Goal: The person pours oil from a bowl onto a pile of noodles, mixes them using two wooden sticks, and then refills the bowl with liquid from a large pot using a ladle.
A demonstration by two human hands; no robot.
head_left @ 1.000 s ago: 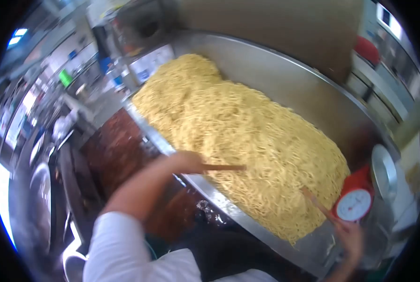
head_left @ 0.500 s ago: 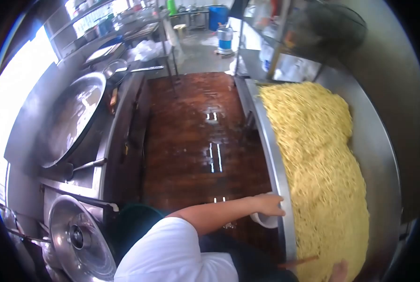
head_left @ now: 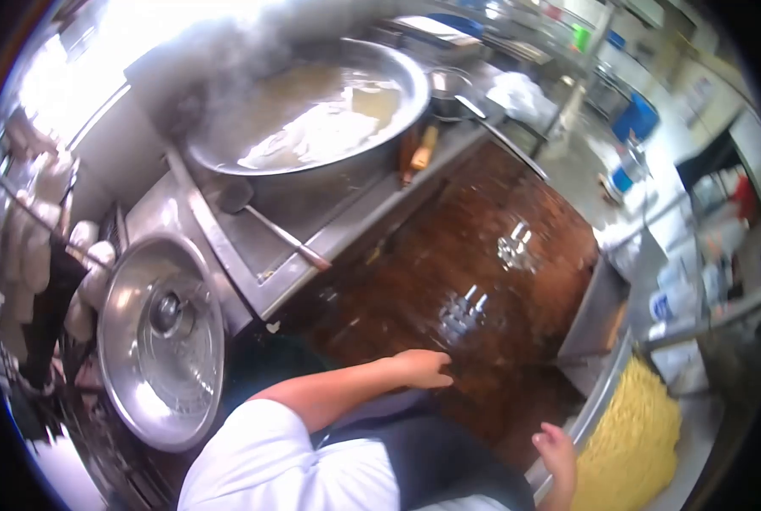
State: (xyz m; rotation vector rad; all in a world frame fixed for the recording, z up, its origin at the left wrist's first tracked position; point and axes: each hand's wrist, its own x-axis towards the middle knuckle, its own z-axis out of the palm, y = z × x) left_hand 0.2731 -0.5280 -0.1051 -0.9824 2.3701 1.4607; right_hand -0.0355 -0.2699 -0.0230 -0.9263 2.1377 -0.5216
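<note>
My left hand (head_left: 423, 369) is over the brown floor in front of my body, its fingers curled together. A blurred pale shape shows below the wrist; what the fingers hold is unclear. Near the metal edge of the noodle trough (head_left: 589, 407), my right hand (head_left: 557, 451) is raised with its fingers partly apart and nothing visible between them. Yellow noodles (head_left: 631, 434) lie heaped in the trough, just right of that hand.
At upper left, a large steaming pan (head_left: 312, 115) holds liquid. A long-handled ladle (head_left: 278, 230) rests on the metal counter below it. A wide metal basin (head_left: 163, 341) stands at left. A strainer or small pot (head_left: 450, 89) is beside the pan.
The view has swung left toward the pan and basin. My left hand has come away from the trough edge, and my right hand has lifted off the noodles.
</note>
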